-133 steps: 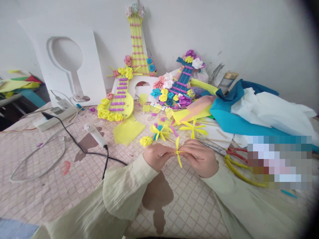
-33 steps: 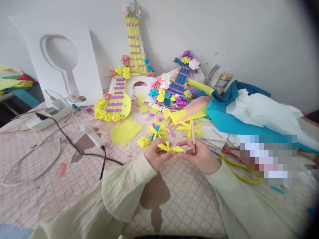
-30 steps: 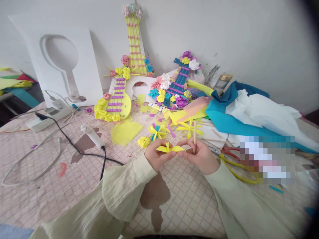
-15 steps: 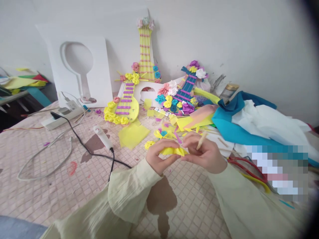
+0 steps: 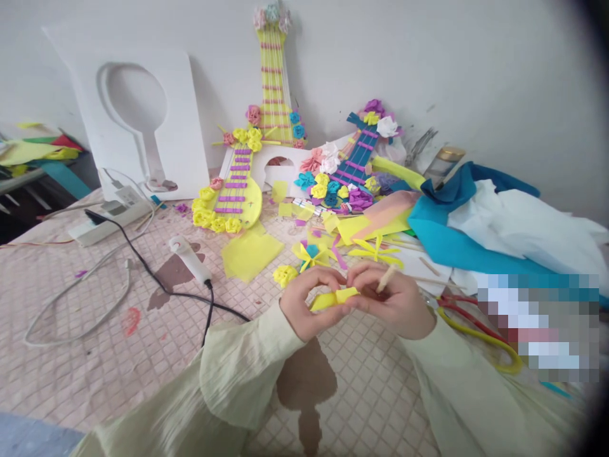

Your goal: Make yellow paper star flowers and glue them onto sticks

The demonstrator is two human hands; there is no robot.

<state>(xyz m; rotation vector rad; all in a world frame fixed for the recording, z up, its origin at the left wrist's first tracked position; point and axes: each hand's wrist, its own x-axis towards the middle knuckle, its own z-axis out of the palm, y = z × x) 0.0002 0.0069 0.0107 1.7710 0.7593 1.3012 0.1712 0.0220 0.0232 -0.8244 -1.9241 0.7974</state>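
Note:
Near the middle of the head view, my left hand (image 5: 312,306) pinches a small piece of folded yellow paper (image 5: 333,299). The fingertips of my right hand (image 5: 396,299) meet the right end of that paper, and a short wooden stick (image 5: 387,278) is held between its fingers, pointing up. Just beyond my left hand lie a yellow paper flower (image 5: 285,275) and a yellow petal shape with a blue centre (image 5: 311,255). Thin yellow star-like strips (image 5: 375,249) lie beyond my right hand.
A white glue gun (image 5: 191,259) with a black cable lies left of my hands. Flower-covered paper instruments (image 5: 243,190) lean at the back beside a white cut-out board (image 5: 178,127). Blue cloth-like sheets (image 5: 442,244) and red-handled scissors (image 5: 469,306) are on the right.
The yellow paper between my hands has turned and now shows a flatter, smoother face. The view has shifted slightly, and both hands stay close together.

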